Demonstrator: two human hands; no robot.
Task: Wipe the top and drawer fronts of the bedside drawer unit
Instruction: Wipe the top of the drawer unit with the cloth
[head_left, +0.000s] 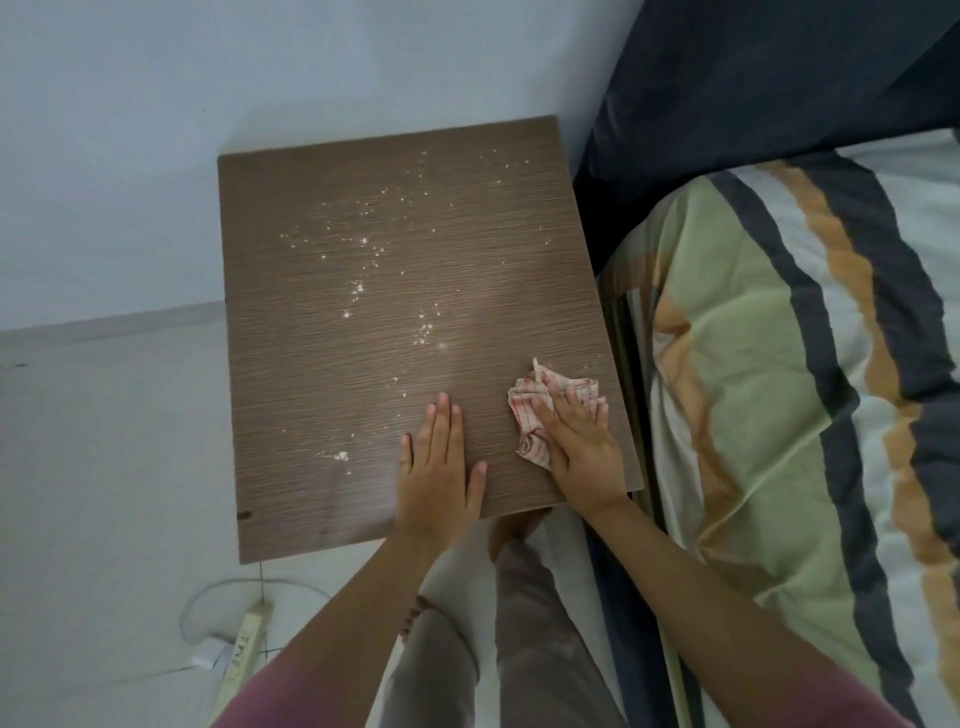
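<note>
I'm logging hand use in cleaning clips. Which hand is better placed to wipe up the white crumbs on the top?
The right hand: it already presses the cloth onto the unit's top, near the crumbs. The left hand lies flat and bare.
</note>
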